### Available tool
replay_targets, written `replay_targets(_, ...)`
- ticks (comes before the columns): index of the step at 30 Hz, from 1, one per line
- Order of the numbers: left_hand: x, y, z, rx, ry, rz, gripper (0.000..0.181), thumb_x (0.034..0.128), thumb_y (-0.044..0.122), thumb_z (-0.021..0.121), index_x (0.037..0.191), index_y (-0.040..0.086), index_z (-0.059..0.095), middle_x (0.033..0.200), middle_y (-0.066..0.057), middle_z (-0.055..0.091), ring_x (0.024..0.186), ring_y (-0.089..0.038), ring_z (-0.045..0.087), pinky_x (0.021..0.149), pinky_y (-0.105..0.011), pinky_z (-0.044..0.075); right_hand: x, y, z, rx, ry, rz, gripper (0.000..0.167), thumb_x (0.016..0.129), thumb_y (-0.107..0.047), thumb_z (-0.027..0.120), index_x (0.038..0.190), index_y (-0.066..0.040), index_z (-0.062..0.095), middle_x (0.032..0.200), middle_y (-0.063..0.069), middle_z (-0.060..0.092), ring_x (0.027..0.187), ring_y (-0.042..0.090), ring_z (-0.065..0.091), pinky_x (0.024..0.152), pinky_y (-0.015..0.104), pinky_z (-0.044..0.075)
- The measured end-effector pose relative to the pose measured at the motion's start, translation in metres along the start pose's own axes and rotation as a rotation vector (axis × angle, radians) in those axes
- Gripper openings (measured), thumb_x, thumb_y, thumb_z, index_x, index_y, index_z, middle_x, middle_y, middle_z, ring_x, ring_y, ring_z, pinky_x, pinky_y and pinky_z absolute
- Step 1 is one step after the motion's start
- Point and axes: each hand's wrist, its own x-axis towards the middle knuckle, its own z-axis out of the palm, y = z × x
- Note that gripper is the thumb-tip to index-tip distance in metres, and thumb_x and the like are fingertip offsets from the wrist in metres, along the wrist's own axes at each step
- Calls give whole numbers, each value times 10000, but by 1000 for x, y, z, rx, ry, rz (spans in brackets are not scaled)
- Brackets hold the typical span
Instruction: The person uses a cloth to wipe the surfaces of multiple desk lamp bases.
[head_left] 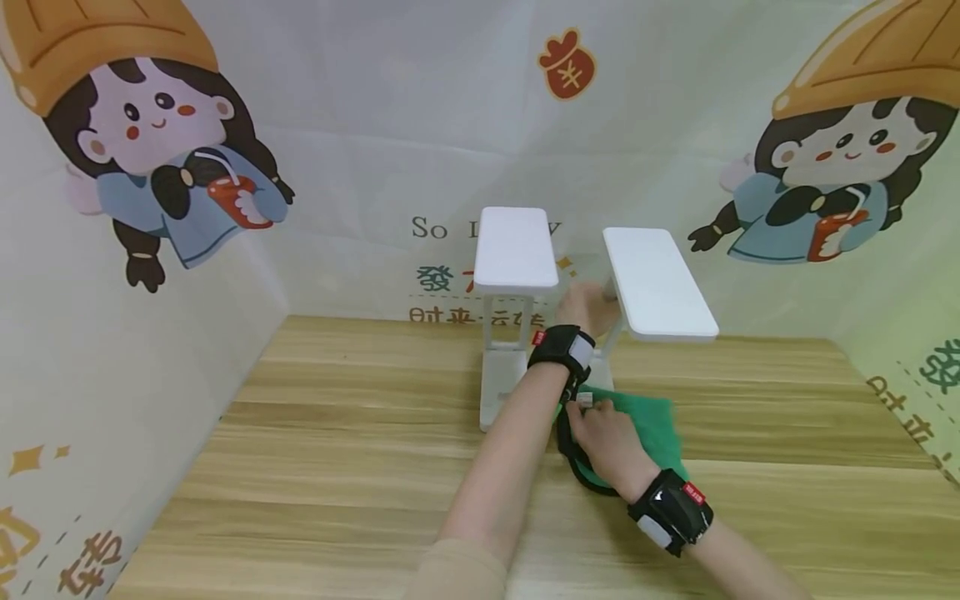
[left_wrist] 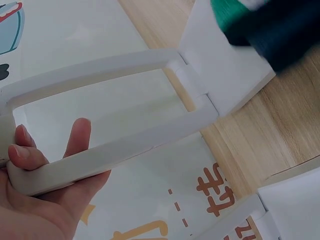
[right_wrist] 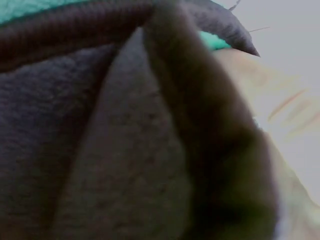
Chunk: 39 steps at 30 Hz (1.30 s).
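Note:
Two white folding phone or tablet stands, a left stand (head_left: 516, 248) and a right stand (head_left: 660, 282), stand upright side by side. My left hand (head_left: 587, 307) grips the right stand's upright frame (left_wrist: 100, 160) behind its top plate. Seen from the left wrist, the fingers wrap one bar of that frame. At the right stand's base (left_wrist: 225, 55), my right hand (head_left: 613, 446) holds a green cloth (head_left: 652, 421) with dark edging by its upper part. Blurred dark folds of the cloth (right_wrist: 125, 140) fill most of the right wrist view and hide the fingertips there.
Both stands rest on a wood-grain table (head_left: 337, 467). Behind it hangs a pale printed backdrop (head_left: 360, 167) with cartoon figures, which also covers both sides. The left stand's base (head_left: 495, 387) is close to my left forearm.

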Motion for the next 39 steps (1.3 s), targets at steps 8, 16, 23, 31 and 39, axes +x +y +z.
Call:
replay_targets(8, 1, 2, 0, 40, -11, -7, 488, 1075, 334, 588, 646, 123, 488, 546, 13, 463, 471, -112, 409, 482, -238, 330, 0, 3, -1, 53, -6, -24, 380, 739, 75, 888, 1051, 58, 673, 706, 195, 630, 687, 355, 631, 451, 377, 522)
replay_targets(16, 2, 0, -3, 86, 2, -1, 547, 1077, 339, 587, 590, 126, 457, 546, 6, 482, 488, -127, 436, 493, -240, 345, 13, 21, -5, 235, -264, 136, 414, 855, -99, 783, 1191, 110, 662, 1067, 368, 671, 1012, 515, 638, 778, 598, 578)
replay_targets(23, 0, 1, -3, 52, -20, -17, 532, 1077, 345, 598, 611, 121, 471, 537, 8, 482, 472, -116, 426, 481, -240, 350, 38, 37, 5, 289, -397, 238, 230, 946, -126, 654, 825, 65, 696, 1151, 385, 645, 1131, 546, 590, 817, 630, 574)
replay_targets(31, 1, 2, -1, 58, 2, -5, 525, 1069, 325, 613, 610, 131, 450, 552, 18, 479, 491, -116, 438, 490, -236, 348, 12, 15, -3, 217, -173, 210, 274, 814, -53, 757, 990, 132, 659, 753, 277, 636, 754, 458, 649, 677, 551, 565)
replay_targets(39, 1, 1, -1, 63, -8, -17, 535, 1067, 327, 621, 597, 117, 476, 584, -18, 537, 507, -132, 466, 506, -240, 361, 16, 36, 11, 310, -230, 352, 249, 891, -75, 688, 906, 151, 583, 573, 124, 481, 500, 285, 521, 514, 416, 466)
